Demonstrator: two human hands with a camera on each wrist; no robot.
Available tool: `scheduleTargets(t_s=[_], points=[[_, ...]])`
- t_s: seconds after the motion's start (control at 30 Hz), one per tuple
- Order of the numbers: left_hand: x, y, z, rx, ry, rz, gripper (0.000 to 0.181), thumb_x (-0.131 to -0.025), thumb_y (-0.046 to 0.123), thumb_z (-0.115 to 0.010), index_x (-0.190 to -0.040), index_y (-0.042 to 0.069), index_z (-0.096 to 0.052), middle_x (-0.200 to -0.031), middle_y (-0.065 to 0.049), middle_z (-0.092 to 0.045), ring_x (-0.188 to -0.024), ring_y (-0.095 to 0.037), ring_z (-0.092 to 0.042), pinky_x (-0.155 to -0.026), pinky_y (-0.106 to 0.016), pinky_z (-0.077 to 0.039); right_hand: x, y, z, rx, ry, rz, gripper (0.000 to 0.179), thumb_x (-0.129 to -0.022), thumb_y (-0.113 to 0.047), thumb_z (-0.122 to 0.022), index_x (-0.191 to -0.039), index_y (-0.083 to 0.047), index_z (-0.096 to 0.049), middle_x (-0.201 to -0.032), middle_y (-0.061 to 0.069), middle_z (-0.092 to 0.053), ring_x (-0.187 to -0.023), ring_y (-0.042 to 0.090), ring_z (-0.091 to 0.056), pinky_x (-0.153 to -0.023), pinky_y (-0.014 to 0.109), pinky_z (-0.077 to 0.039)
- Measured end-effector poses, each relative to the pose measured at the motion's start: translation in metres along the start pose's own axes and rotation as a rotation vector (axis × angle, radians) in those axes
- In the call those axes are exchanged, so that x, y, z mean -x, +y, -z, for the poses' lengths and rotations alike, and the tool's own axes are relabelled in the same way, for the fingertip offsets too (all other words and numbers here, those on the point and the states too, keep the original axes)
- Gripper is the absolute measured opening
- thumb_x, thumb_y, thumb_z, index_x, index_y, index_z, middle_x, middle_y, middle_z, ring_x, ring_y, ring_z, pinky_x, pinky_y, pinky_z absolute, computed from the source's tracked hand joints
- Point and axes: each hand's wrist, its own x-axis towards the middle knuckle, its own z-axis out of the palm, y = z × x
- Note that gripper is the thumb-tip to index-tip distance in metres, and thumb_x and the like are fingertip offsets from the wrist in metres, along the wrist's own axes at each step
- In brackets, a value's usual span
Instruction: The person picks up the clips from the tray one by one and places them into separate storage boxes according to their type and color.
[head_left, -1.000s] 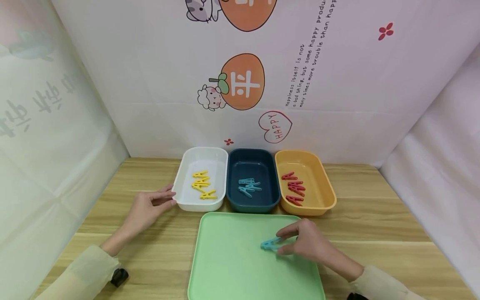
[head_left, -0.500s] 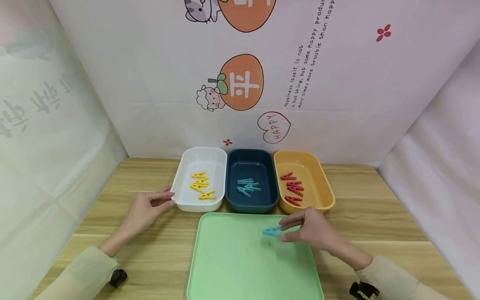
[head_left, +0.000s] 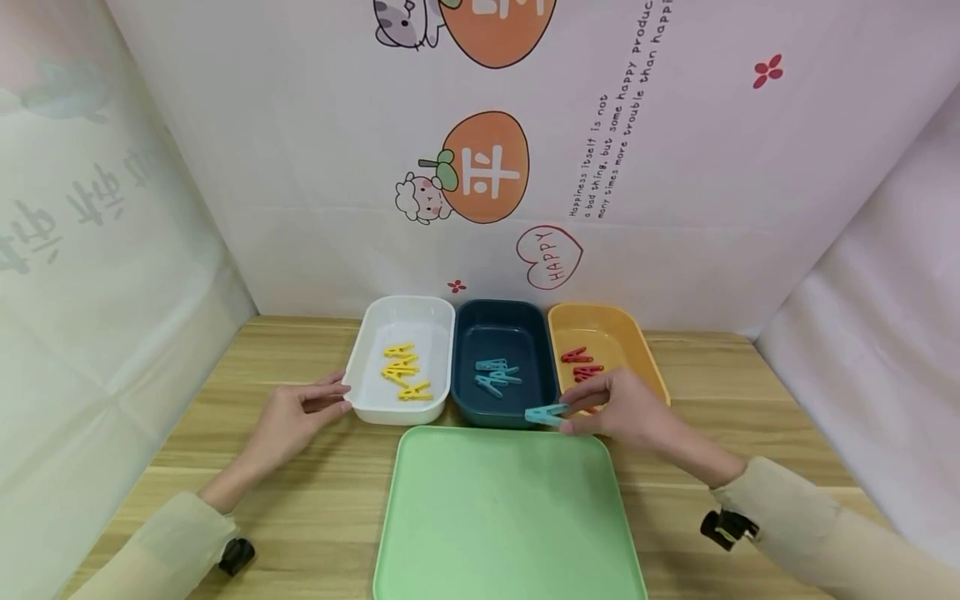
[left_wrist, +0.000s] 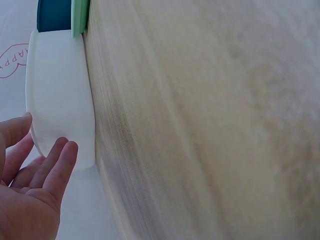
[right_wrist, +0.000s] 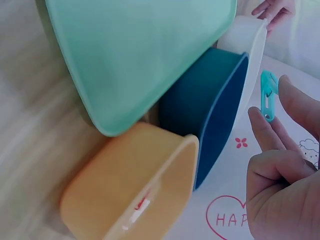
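Note:
A light blue clothespin (head_left: pixel 546 414) is pinched between the thumb and fingers of my right hand (head_left: pixel 626 408), raised near the front edge of the dark blue bin (head_left: pixel 506 414). In the right wrist view the same clothespin (right_wrist: pixel 268 97) shows between thumb and fingertips. My left hand (head_left: pixel 288 425) touches the left side of the white bin (head_left: pixel 401 414); in the left wrist view its fingers (left_wrist: pixel 62 160) lie fairly straight against the wall. Yellow clothespins (head_left: pixel 400 365) lie in the white bin, light blue clothespins (head_left: pixel 495 377) in the dark blue one. The right hand partly hides the red clothespins (head_left: pixel 576 356).
A yellow-orange bin (head_left: pixel 647 354) stands right of the dark blue one, the three bins side by side. In front lies a light green tray (head_left: pixel 510 517) on the wooden table (head_left: pixel 322 500). A printed white cloth (head_left: pixel 337 167) hangs behind.
My right hand has lifted the light blue clothespin off the green tray and carried it up and forward to the bins. The left hand has stayed at the white bin.

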Motion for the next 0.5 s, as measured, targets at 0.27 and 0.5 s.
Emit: scheduleTargets(t_s=[0.27, 0.5], points=[[0.000, -0.001, 0.000, 0.012, 0.002, -0.007, 0.029, -0.094, 0.010, -0.083, -0.119, -0.003, -0.078, -0.140, -0.018, -0.064, -0.113, -0.031, -0.072, -0.081, -0.016, -0.058, -0.030, -0.010, 0.009, 0.041, 0.020, 0.019, 0.029, -0.086, -0.015, -0.090, -0.108, -0.001, -0.080, -0.095, 0.006, -0.080, -0.088, 0.022, -0.076, -0.077, 0.033, -0.061], [-0.001, -0.002, 0.000, 0.004, 0.001, -0.004, 0.030, -0.093, 0.011, -0.084, -0.119, -0.003, -0.078, -0.140, -0.018, -0.064, -0.112, -0.032, -0.072, -0.081, -0.017, -0.058, -0.056, -0.013, 0.011, 0.041, 0.021, -0.014, 0.031, -0.088, -0.015, -0.089, -0.113, -0.001, -0.079, -0.098, 0.005, -0.080, -0.089, 0.021, -0.075, -0.082, 0.039, -0.062]])
